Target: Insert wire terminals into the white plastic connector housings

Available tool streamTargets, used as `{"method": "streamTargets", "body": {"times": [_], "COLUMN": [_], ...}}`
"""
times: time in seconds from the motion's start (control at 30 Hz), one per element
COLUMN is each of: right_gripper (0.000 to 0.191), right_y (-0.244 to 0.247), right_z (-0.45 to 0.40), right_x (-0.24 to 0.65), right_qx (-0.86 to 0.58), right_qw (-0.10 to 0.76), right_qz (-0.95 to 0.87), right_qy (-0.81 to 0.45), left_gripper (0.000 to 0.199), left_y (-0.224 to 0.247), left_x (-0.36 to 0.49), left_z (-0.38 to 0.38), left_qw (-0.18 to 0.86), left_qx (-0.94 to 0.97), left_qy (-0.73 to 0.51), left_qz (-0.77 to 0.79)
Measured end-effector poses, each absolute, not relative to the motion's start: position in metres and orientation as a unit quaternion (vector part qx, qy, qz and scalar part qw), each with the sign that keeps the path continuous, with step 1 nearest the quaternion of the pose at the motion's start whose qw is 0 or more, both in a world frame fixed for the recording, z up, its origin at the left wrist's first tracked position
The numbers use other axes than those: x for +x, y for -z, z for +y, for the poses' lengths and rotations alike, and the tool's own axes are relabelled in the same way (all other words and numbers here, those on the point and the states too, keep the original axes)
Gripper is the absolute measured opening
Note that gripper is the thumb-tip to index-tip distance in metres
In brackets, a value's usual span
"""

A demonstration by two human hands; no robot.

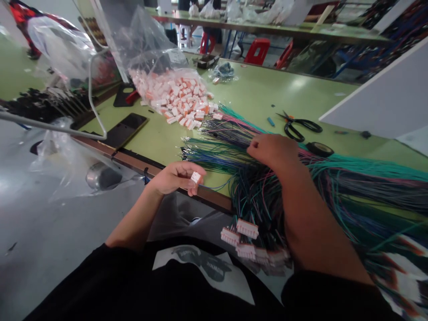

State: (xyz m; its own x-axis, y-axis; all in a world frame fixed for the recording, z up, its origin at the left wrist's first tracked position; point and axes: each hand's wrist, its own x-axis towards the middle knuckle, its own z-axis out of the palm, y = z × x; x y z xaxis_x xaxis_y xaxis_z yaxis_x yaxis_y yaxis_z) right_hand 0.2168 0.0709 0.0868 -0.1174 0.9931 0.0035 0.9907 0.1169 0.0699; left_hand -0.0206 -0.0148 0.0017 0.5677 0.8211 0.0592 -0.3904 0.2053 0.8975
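Note:
My left hand [179, 177] is closed on a small white connector [195, 177] at the table's front edge, and a blue wire runs from beside it to the right. Over the long wire bundles [230, 129] lies my right hand [272, 149], its fingers curled; what they hold, if anything, is hidden. Beyond my left hand, a heap of white and orange connectors [182, 98] spills from a clear plastic bag [154, 49]. Wires with finished-looking white connectors [247, 228] hang over the front edge below my right hand.
Black-handled scissors [301, 127] and a roll of black tape [320, 149] lie beyond my right forearm. A dark phone [125, 130] rests at the left. A bent metal rod [91, 89] crosses the left side. White panels [384, 93] stand at the right.

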Motion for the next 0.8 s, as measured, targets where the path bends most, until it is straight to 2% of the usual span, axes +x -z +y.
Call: {"method": "streamTargets", "body": {"times": [0.07,0.17,0.23,0.3,0.4,0.43,0.5,0.6,0.7,0.8], "right_gripper": [0.015,0.013,0.011,0.013,0.013,0.016,0.02,0.021,0.022,0.02], "right_y": [-0.101,-0.104,-0.096,-0.086,-0.08,-0.082,-0.089,-0.096,-0.09,-0.077], "right_z": [0.068,0.064,0.06,0.056,0.05,0.047,0.04,0.028,0.017,0.015], "right_x": [0.228,0.235,0.227,0.213,0.198,0.197,0.197,0.194,0.181,0.171], "right_qx": [0.687,0.636,0.559,0.501,0.509,0.525,0.541,0.483,0.381,0.345], "right_qw": [-0.021,-0.241,-0.323,-0.281,-0.156,-0.146,-0.177,-0.241,-0.231,-0.232], "right_qz": [0.726,0.713,0.721,0.778,0.839,0.836,0.822,0.836,0.874,0.882], "right_qy": [0.037,0.173,0.249,0.254,0.114,0.065,0.022,0.099,0.194,0.222], "left_gripper": [0.029,0.032,0.036,0.038,0.037,0.037,0.035,0.034,0.035,0.036], "left_y": [-0.001,0.0,0.001,0.001,0.002,0.002,0.002,0.003,0.003,0.004], "left_x": [-0.019,-0.015,-0.012,-0.011,-0.01,-0.01,-0.009,-0.009,-0.009,-0.01], "left_z": [-0.013,-0.011,-0.009,-0.008,-0.008,-0.008,-0.008,-0.007,-0.006,-0.005], "left_qw": [0.744,0.738,0.733,0.727,0.72,0.719,0.719,0.721,0.725,0.723], "left_qx": [0.467,0.437,0.423,0.417,0.416,0.417,0.418,0.416,0.417,0.416], "left_qy": [-0.418,-0.454,-0.471,-0.481,-0.49,-0.492,-0.495,-0.497,-0.491,-0.497], "left_qz": [0.233,0.243,0.251,0.258,0.261,0.258,0.251,0.245,0.243,0.238]}}
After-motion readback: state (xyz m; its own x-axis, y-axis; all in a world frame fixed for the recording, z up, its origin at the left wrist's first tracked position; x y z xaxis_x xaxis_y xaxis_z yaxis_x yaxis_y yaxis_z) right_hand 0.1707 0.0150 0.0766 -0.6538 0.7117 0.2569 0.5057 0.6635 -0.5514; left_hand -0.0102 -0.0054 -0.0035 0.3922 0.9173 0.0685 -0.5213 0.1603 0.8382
